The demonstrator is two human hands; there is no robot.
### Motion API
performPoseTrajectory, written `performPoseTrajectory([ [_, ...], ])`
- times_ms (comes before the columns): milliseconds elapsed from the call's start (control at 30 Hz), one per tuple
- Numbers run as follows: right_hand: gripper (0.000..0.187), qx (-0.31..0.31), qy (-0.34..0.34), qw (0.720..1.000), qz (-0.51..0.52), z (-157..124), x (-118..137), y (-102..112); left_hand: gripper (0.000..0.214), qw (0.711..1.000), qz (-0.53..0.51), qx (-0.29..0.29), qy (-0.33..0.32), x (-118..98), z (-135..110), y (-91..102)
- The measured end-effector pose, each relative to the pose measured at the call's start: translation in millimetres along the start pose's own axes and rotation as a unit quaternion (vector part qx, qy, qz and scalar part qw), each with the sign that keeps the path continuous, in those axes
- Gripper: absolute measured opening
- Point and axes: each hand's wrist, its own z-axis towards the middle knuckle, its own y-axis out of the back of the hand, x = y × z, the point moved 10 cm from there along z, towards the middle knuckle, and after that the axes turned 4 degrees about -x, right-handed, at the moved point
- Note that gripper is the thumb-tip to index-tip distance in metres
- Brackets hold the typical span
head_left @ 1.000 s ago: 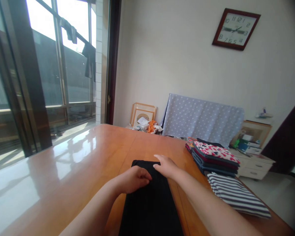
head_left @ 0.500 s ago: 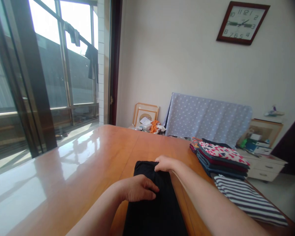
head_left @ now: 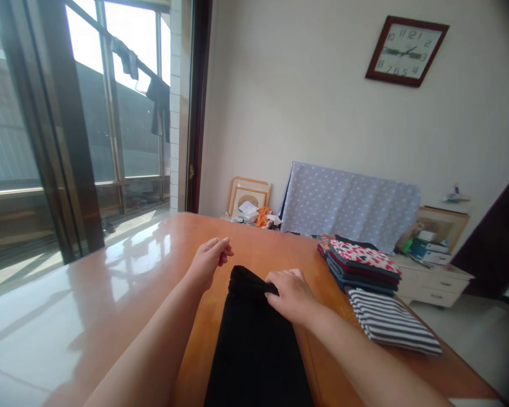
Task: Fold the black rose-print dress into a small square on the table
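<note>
A long black garment (head_left: 254,339) lies folded lengthwise on the glossy wooden table (head_left: 123,294), running away from me. My right hand (head_left: 290,294) rests on its far right corner with the fingers curled round the cloth's edge. My left hand (head_left: 210,260) hovers just past the garment's far left corner, off the cloth, fingers loosely bent and holding nothing.
A stack of folded colourful clothes (head_left: 360,263) sits at the table's right side, with a folded striped piece (head_left: 390,322) in front of it. Beyond the table stand a dotted grey cloth (head_left: 352,203), picture frames (head_left: 248,198) and a white cabinet (head_left: 432,280). Glass doors fill the left.
My left hand has lifted off the black garment and moved forward and left, past its far end. My right hand has stayed gripping the far right corner.
</note>
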Motion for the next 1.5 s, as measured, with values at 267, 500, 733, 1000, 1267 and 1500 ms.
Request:
performPoseTrajectory([
  [267,0.017,-0.064,0.059,0.996,-0.002,-70.3,46.4,35.2,0.036,0.98,0.183,0.076,0.031,-12.8,-35.0,-15.5],
  [500,0.026,-0.052,0.076,0.996,0.007,-127.3,74.7,29.8,0.038,0.966,0.228,0.115,0.028,-3.7,-118.3,-3.7],
  [733,0.036,-0.058,0.048,0.996,0.042,-157.2,69.8,10.5,0.047,0.942,0.323,0.046,0.082,31.8,-183.1,33.9],
  [1000,0.033,-0.085,0.051,0.995,0.033,-163.7,65.5,27.0,0.038,0.949,0.299,0.05,0.082,29.2,-206.2,13.1],
  [1267,0.034,-0.08,0.062,0.994,0.033,-189.8,62.6,18.5,0.034,0.936,0.334,0.081,0.079,25.2,-216.9,2.4],
  [1500,0.028,-0.072,0.054,0.992,0.089,-197.4,59.2,23.5,0.05,0.88,0.469,0.04,0.063,10.9,-218.2,13.9],
])
